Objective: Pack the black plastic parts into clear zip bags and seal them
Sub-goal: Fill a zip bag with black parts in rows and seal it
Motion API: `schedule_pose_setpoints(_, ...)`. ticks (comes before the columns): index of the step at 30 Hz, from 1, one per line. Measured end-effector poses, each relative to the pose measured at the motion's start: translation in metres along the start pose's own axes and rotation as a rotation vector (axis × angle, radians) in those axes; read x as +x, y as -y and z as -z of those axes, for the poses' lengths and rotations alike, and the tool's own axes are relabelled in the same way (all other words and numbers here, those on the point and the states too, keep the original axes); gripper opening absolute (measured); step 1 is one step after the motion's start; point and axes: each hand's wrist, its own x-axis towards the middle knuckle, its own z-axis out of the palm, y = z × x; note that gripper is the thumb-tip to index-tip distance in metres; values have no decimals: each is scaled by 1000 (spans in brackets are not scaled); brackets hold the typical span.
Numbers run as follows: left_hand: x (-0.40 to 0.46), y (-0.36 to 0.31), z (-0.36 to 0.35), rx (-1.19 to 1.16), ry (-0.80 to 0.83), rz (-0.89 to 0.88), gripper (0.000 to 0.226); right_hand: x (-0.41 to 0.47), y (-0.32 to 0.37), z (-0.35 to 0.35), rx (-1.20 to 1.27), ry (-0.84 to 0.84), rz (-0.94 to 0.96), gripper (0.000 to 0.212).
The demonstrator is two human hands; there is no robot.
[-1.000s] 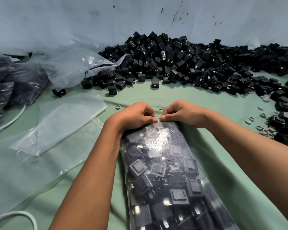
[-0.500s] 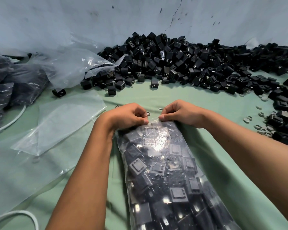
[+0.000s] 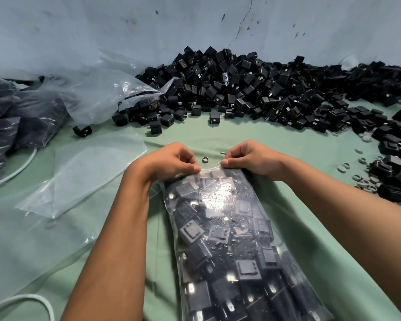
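A clear zip bag [image 3: 229, 239] filled with black plastic parts lies on the green table [image 3: 299, 205] in front of me, its mouth pointing away. My left hand [image 3: 169, 162] pinches the bag's top strip between thumb and fingers. My right hand [image 3: 248, 158] pinches the same strip a short way to the right. A stretch of the strip shows between the two thumbs. A big pile of loose black plastic parts [image 3: 252, 89] runs along the back of the table.
Empty clear bags [image 3: 83, 179] lie flat at the left. Crumpled plastic [image 3: 97, 89] and filled dark bags [image 3: 14, 117] sit at the far left. A small grey ring [image 3: 205, 160] lies just beyond the bag's mouth. More grey rings [image 3: 361, 177] are scattered at the right. A white cable [image 3: 21, 300] curls at the bottom left.
My left hand has slid leftward along the bag's top strip, away from my right hand, which stays in place. The gap between the thumbs has widened.
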Motion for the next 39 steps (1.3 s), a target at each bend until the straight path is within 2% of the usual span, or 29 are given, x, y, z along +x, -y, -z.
schedule_pose_setpoints(2, -2, 4, 4, -53, -17, 0, 15, 0, 0, 0, 14, -13, -2, 13)
schedule_pose_setpoints(7, -7, 8, 11, 15, 12, 40, 11, 0, -2, -2, 18, -18, 3, 13)
schedule_pose_setpoints(14, -8, 3, 8, 11, 48, 29, 17, 2, -5, -2, 34, -28, 3, 13)
schedule_pose_setpoints(19, -1, -1, 2, 20, -4, 44, 14, 3, -7, -1, 42, -42, -7, 13)
schedule_pose_setpoints(25, 4, -3, 0, 105, 49, 51, 20, 5, -9, -1, 34, -52, -13, 14)
schedule_pose_setpoints(32, -1, -2, 1, 71, -3, 50, 21, 4, -9, -1, 37, -68, -13, 22)
schedule_pose_setpoints(39, -19, 6, 11, 108, -10, 73, 21, 2, -7, -4, 23, -103, -11, 21)
